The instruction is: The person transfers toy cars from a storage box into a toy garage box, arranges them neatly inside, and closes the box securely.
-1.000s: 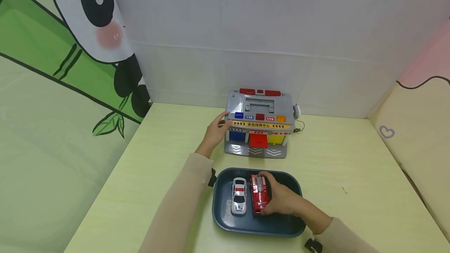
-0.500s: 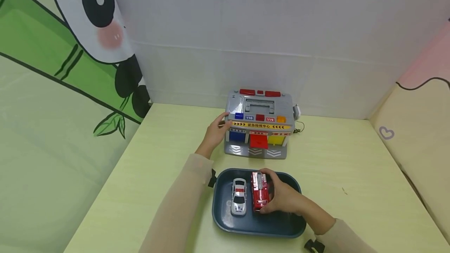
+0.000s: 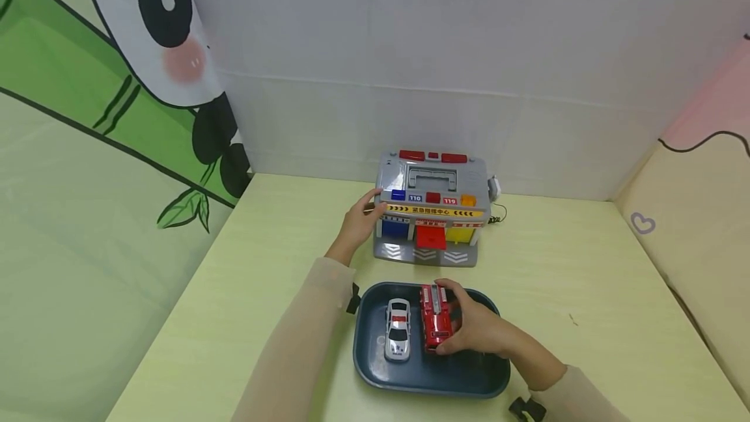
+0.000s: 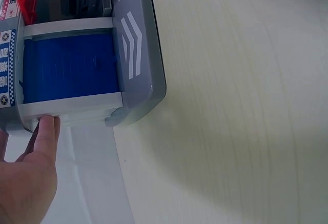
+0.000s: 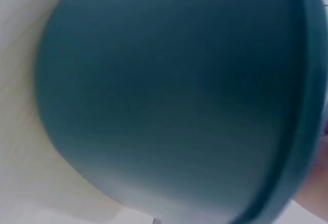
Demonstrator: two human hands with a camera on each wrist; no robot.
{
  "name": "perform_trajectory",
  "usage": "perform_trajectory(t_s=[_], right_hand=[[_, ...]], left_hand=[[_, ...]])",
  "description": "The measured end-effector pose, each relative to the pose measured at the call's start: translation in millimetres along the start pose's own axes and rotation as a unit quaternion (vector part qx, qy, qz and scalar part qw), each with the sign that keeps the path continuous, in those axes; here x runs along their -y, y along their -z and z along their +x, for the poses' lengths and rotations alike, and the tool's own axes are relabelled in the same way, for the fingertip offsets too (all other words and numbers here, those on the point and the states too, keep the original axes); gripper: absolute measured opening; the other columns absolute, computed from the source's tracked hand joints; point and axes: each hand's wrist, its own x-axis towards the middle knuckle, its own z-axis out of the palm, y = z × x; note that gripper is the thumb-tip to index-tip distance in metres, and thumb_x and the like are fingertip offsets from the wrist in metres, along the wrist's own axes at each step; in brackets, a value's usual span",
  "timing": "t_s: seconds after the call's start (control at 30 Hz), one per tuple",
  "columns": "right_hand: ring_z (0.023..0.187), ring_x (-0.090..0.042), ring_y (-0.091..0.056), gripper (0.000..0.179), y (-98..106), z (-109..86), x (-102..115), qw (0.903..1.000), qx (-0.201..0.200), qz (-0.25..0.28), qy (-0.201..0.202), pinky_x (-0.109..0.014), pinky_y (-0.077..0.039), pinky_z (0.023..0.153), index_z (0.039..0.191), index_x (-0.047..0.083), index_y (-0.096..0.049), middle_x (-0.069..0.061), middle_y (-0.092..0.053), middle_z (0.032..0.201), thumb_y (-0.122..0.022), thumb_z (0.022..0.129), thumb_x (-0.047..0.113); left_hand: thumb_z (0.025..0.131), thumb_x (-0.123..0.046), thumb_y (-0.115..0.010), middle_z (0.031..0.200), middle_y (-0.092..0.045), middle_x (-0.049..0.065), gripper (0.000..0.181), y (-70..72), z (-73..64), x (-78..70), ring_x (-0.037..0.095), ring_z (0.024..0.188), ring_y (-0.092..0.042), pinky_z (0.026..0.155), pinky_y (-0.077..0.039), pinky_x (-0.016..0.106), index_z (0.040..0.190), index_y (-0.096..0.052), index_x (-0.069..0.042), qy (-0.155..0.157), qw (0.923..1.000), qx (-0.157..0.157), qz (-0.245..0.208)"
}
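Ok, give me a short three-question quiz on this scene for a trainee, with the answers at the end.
1. Which hand grips the red truck?

2. True or false: the white car is inside the tray.

3. Fill in the gap: on the toy garage, the red door is swung up, while the blue door is ____.

Key:
1. The right hand.
2. True.
3. Shut.
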Motion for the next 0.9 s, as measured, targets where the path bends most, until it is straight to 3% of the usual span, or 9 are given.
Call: perform_trajectory(t_s=[0.47, 0.9], right_hand=[[0.089, -0.029, -0.062, 0.109, 22, -3.1, 10, 0.9999, -0.014, 0.005, -0.005, -0.043, -0.057, 0.078, 0.151, 0.014, -0.014, -0.019, -0.051, 0.114, -0.088, 0.070, 0.009], [0.094, -0.032, -0.060, 0.109, 37, -1.9, 15, 0.9996, -0.020, 0.020, -0.009, -0.048, -0.055, 0.080, 0.151, 0.013, -0.012, -0.022, -0.044, 0.121, -0.086, 0.072, 0.005]], left_hand=[[0.099, -0.042, -0.055, 0.140, -0.050, 0.018, 0.052, -0.7, -0.7, 1.0, 0.033, 0.126, -0.049, 0.099, -0.045, 0.048, 0.148, -0.043, -0.028, -0.003, 1.0000, 0.002, -0.002], [0.099, -0.043, -0.055, 0.140, -0.050, 0.017, 0.052, -0.6, 1.7, 1.9, 0.033, 0.126, -0.049, 0.098, -0.046, 0.046, 0.147, -0.043, -0.028, -0.001, 1.0000, -0.002, -0.004]])
